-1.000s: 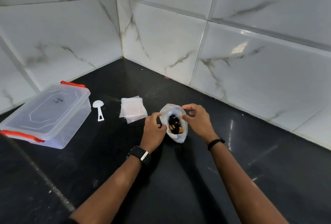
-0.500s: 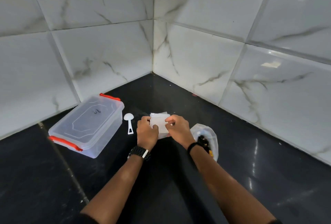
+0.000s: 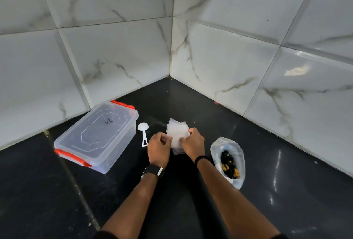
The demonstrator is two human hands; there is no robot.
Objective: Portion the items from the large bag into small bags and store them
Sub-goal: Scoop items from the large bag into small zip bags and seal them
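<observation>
Stack of small clear bags (image 3: 176, 131): lying on the black countertop (image 3: 191, 210) toward its tiled back corner; left hand (image 3: 159, 148) and right hand (image 3: 193, 143) both pinching its near edge with curled fingers
Large bag (image 3: 228, 160): sitting open just right of the right wrist, holding dark and yellow pieces
White scoop (image 3: 143, 132): lying left of the stack
Clear lidded container (image 3: 97, 135), red clips: sitting toward the left edge
</observation>
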